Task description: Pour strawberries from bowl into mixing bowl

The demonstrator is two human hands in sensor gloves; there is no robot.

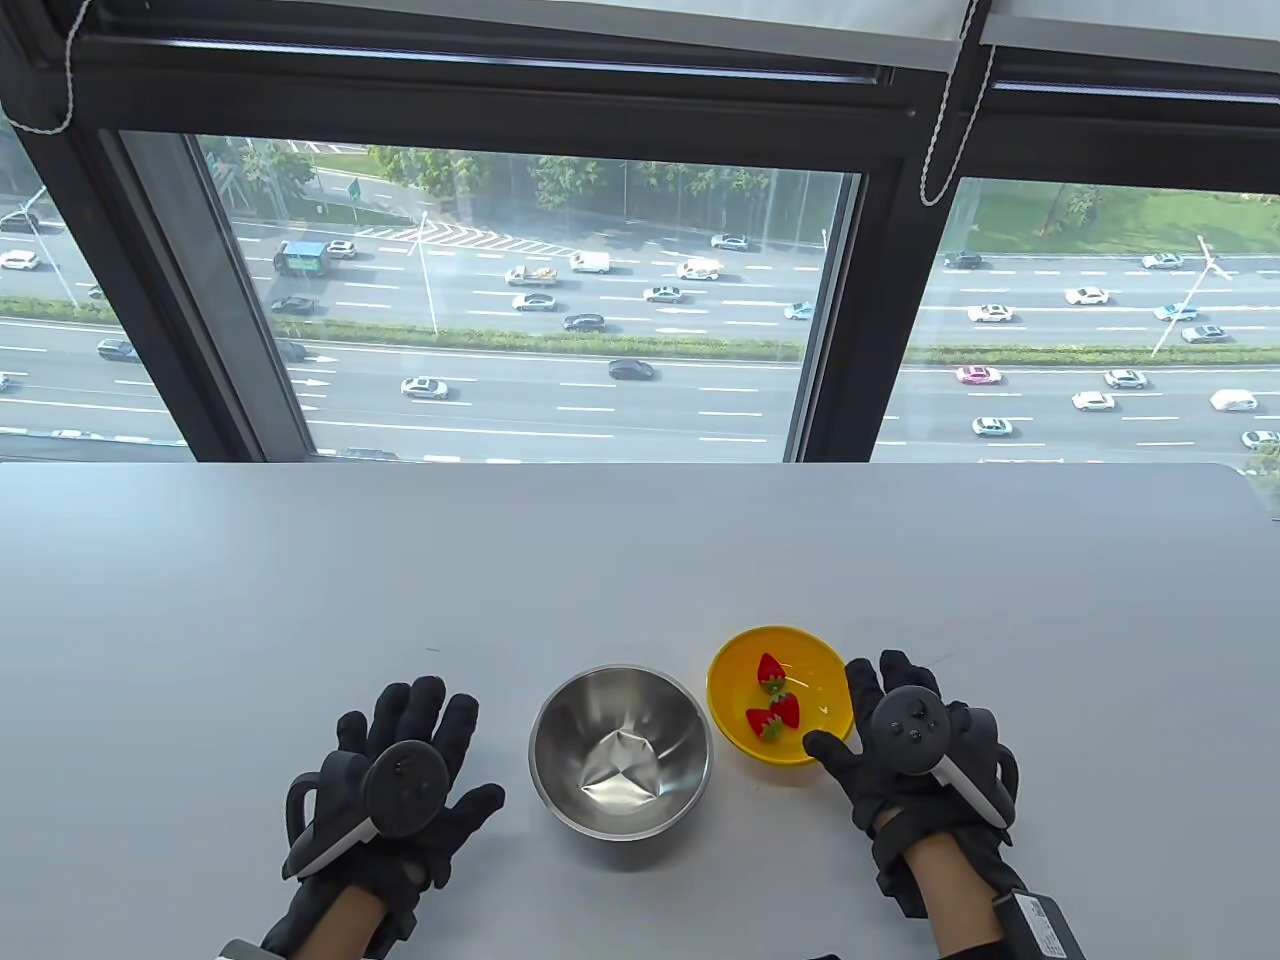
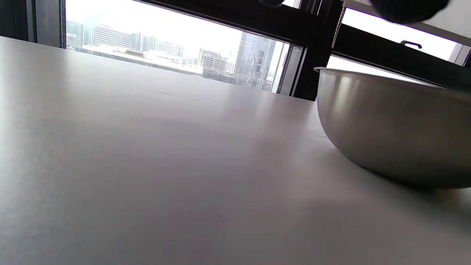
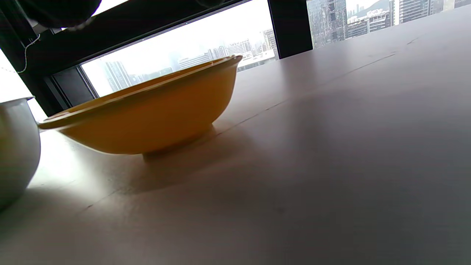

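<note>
yellow bowl (image 1: 778, 695) stands upright on the table (image 1: 640, 560), right of and just beside the steel mixing bowl (image 1: 621, 750). three strawberries (image 1: 773, 697) lie inside it. right hand (image 1: 905, 745) sits spread at the bowl's right rim, gripping nothing. left hand (image 1: 400, 790) lies spread flat, left of the mixing bowl, holding nothing.

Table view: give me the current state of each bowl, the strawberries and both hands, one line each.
Yellow bowl: upright on the table, holding the strawberries.
Strawberries: three, all inside the yellow bowl, none poured.
Mixing bowl: upright, steel, no fruit in it, left of the yellow bowl.
Right hand: open, at the yellow bowl's near right rim, grip not yet closed.
Left hand: open, fingers spread, left of the mixing bowl, apart from it.
</note>
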